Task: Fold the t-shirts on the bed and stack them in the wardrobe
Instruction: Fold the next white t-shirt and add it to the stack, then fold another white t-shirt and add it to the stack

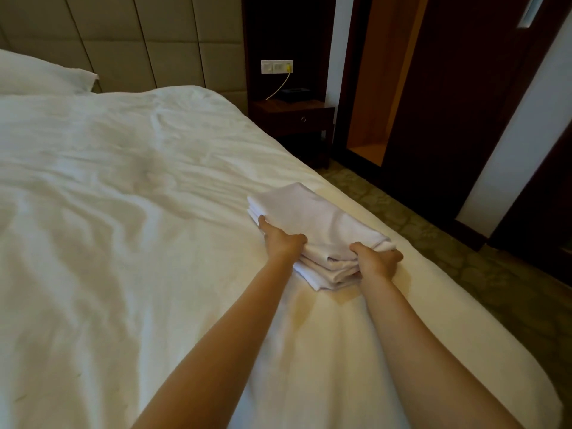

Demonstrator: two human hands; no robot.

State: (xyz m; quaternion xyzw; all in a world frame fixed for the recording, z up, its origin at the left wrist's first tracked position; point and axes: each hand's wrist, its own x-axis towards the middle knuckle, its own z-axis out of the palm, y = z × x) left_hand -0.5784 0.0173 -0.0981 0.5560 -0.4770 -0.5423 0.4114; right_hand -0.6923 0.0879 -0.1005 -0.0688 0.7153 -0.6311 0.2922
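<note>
A stack of folded white t-shirts (312, 218) lies near the right edge of the bed (123, 212). My left hand (280, 241) grips the stack's near left side, thumb on top and fingers tucked under the layers. My right hand (376, 261) holds the near right corner the same way, thumb on top. The wardrobe (380, 88) stands open beyond the bed at the upper right, its light wooden inside showing between dark panels.
A dark nightstand (292, 119) with a cable and a small dark device stands between bed and wardrobe. A pillow (40, 74) lies at the head of the bed against the padded headboard. Patterned carpet (464, 258) runs along the bed's right side.
</note>
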